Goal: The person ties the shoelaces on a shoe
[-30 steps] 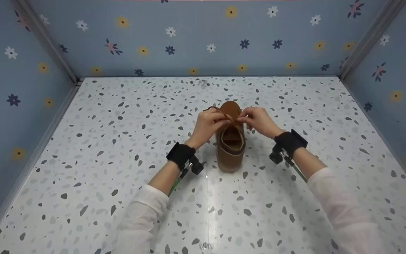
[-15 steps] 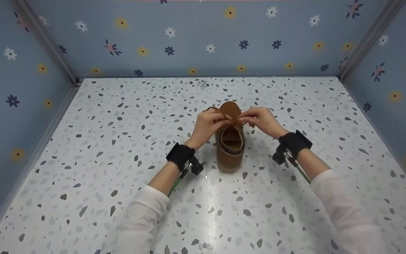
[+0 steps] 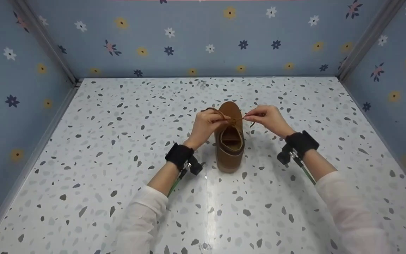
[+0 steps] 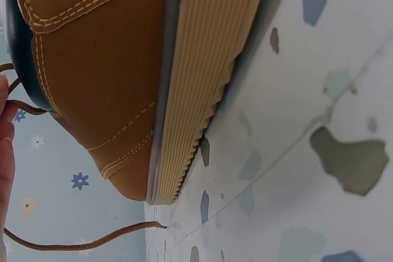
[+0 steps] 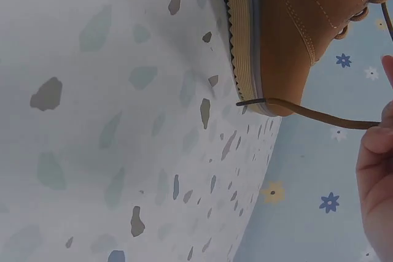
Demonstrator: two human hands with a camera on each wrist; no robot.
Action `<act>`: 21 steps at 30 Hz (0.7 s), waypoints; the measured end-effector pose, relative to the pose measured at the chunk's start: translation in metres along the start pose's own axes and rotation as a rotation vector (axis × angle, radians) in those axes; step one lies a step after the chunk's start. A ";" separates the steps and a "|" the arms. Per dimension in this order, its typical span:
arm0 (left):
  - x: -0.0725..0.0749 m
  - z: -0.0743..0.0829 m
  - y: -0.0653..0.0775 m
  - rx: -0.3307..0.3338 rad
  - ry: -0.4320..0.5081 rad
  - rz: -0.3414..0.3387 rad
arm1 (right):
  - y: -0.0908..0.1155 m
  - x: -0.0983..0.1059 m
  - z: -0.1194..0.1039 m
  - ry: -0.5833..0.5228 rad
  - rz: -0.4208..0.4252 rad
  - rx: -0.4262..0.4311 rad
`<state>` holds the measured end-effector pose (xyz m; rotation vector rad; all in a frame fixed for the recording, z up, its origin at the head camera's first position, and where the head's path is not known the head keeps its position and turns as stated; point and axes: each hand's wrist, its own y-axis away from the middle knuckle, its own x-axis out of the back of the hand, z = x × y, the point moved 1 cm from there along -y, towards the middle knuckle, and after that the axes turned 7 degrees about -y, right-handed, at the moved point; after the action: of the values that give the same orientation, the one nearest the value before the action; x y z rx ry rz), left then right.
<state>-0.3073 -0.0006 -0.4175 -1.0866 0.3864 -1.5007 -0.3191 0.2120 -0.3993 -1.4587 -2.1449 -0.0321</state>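
Observation:
A brown shoe (image 3: pixel 229 158) stands upright on the speckled surface, toe pointing away, its ribbed tan sole (image 4: pixel 199 78) showing in the left wrist view. My left hand (image 3: pixel 204 127) pinches a brown shoelace (image 3: pixel 218 111) at the left of the lacing, and a loose end hangs beyond the fingers. On the other side my right hand (image 3: pixel 268 120) pinches the lace between thumb and fingertips, drawn out to the right of the shoe. In the right wrist view that lace's free end (image 5: pixel 319 115) sticks out past the hand. The fingers partly hide the knot area.
The white speckled tabletop (image 3: pixel 118 176) is bounded by blue flower-printed panels at the back (image 3: pixel 196 35), left (image 3: pixel 9 123) and right (image 3: pixel 400 106). Black straps with small cameras sit on the left wrist (image 3: pixel 180 156) and right wrist (image 3: pixel 301 142).
My right hand has moved to the right, away from the shoe, pulling the lace out with it. The left hand and the shoe have hardly moved.

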 end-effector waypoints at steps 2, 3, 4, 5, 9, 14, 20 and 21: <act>0.002 0.003 -0.001 -0.011 -0.018 -0.002 | 0.002 0.002 0.000 -0.017 -0.003 0.011; 0.003 0.004 -0.001 -0.013 -0.020 -0.005 | 0.003 0.002 0.000 -0.027 -0.004 0.016; 0.005 0.007 -0.002 -0.018 -0.026 -0.004 | 0.003 0.003 0.001 -0.029 -0.004 0.022; 0.004 0.006 -0.002 -0.023 -0.034 0.000 | 0.004 0.003 0.001 -0.037 -0.001 0.018; -0.007 -0.016 0.003 0.001 -0.041 -0.006 | 0.007 0.005 0.003 -0.056 0.013 0.002; -0.042 -0.078 0.017 -0.033 -0.111 0.086 | 0.010 0.005 -0.005 0.001 0.043 -0.010; -0.016 -0.028 0.006 -0.083 -0.058 0.076 | 0.015 0.005 -0.019 0.089 0.064 0.006; -0.013 -0.025 0.004 -0.077 -0.044 0.053 | 0.015 0.005 -0.019 0.103 0.066 0.010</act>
<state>-0.3259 0.0022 -0.4390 -1.1591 0.4420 -1.4222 -0.2994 0.2171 -0.3852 -1.4883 -2.0116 -0.0713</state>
